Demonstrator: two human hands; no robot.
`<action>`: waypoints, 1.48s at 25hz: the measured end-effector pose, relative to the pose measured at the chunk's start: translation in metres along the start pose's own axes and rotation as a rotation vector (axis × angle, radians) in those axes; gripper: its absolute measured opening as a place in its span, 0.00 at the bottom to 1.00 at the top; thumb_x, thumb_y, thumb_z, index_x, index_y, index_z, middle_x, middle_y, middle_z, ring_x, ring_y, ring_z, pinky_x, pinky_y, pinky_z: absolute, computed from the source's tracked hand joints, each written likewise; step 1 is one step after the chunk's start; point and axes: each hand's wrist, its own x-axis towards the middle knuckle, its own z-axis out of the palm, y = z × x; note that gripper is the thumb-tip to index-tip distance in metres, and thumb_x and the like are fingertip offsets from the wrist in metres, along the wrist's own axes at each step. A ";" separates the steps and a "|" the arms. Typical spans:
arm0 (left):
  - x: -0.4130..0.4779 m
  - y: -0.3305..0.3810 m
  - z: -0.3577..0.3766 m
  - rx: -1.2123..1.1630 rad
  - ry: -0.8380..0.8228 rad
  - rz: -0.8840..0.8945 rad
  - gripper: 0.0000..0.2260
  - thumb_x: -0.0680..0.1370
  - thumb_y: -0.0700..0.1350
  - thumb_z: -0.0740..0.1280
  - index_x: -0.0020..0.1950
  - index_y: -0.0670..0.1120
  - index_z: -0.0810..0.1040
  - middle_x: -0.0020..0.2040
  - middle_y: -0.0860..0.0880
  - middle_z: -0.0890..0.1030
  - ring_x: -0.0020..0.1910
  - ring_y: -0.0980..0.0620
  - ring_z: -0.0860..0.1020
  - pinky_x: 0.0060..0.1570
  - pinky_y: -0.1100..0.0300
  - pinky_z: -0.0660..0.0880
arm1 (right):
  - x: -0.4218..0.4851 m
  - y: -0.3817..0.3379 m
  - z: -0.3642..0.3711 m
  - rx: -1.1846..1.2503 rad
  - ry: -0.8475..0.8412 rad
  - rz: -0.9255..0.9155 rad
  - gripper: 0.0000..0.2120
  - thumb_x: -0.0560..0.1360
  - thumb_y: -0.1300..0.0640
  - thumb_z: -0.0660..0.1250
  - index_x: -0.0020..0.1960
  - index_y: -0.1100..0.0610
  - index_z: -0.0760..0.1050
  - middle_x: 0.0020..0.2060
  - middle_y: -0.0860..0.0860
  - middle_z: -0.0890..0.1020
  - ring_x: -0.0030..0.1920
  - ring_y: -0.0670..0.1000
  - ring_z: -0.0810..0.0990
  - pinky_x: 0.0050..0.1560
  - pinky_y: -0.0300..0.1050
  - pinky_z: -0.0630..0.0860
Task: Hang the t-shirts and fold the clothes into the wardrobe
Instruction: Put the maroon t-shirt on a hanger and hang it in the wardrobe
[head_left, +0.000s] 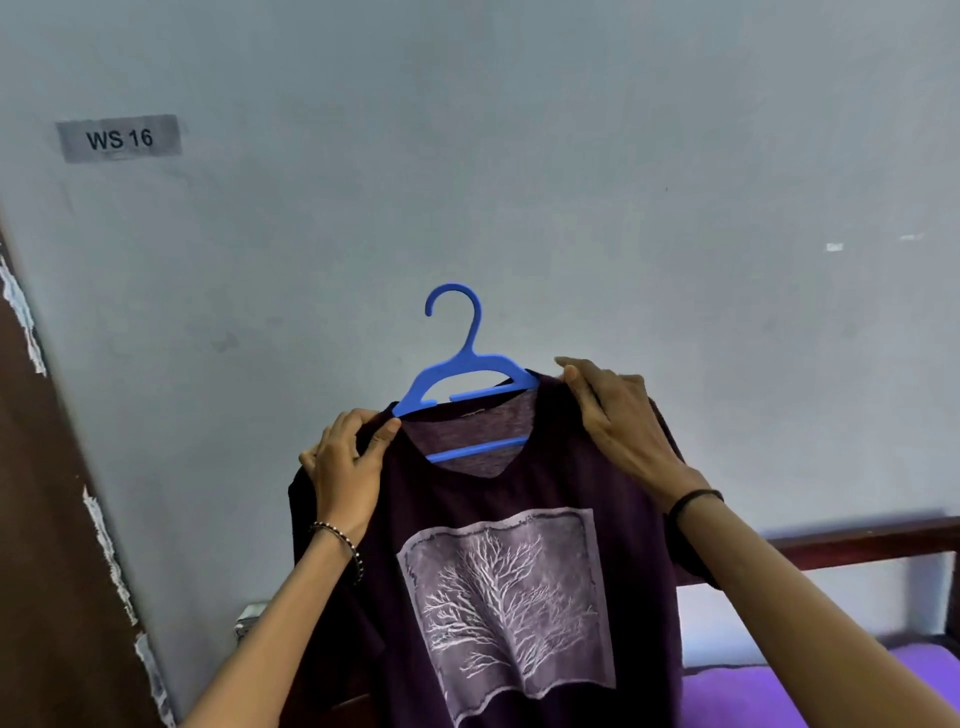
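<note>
A dark purple t-shirt (524, 499) with a pale tree print hangs upright in front of me on a blue plastic hanger (467, 374). The hanger's hook and upper arms stick out of the neck hole, and its lower bar shows inside the collar. My left hand (348, 462) grips the shirt's left shoulder over the hanger end, thumb near the collar. My right hand (613, 415) holds the right shoulder, fingers curled over the fabric. The hanger's outer ends are hidden under the cloth.
A pale wall (519, 182) fills the background, with a grey label reading WS 16 (119, 138) at upper left. A brown wooden edge (47, 519) runs down the left side. At lower right stand a wooden bed frame (857, 545) and a purple mattress (753, 691).
</note>
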 end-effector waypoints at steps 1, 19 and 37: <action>0.000 -0.001 -0.002 -0.015 -0.009 -0.005 0.10 0.78 0.55 0.67 0.50 0.49 0.80 0.46 0.58 0.78 0.45 0.51 0.74 0.52 0.59 0.55 | -0.001 0.006 0.000 -0.022 -0.018 -0.016 0.13 0.86 0.51 0.59 0.59 0.53 0.82 0.36 0.46 0.81 0.41 0.52 0.80 0.55 0.51 0.72; -0.013 0.003 0.000 -0.026 -0.096 -0.087 0.05 0.75 0.57 0.70 0.50 0.61 0.80 0.44 0.61 0.79 0.49 0.48 0.77 0.63 0.51 0.64 | -0.013 -0.001 0.016 -0.001 -0.135 0.091 0.13 0.81 0.41 0.65 0.54 0.50 0.77 0.45 0.42 0.84 0.46 0.47 0.82 0.42 0.47 0.74; 0.002 0.022 0.007 -0.247 -0.020 -0.026 0.05 0.76 0.48 0.72 0.46 0.48 0.86 0.42 0.59 0.84 0.42 0.64 0.82 0.44 0.74 0.74 | -0.009 0.004 0.013 0.111 -0.082 0.054 0.12 0.79 0.40 0.67 0.57 0.43 0.83 0.46 0.36 0.85 0.48 0.40 0.83 0.48 0.51 0.81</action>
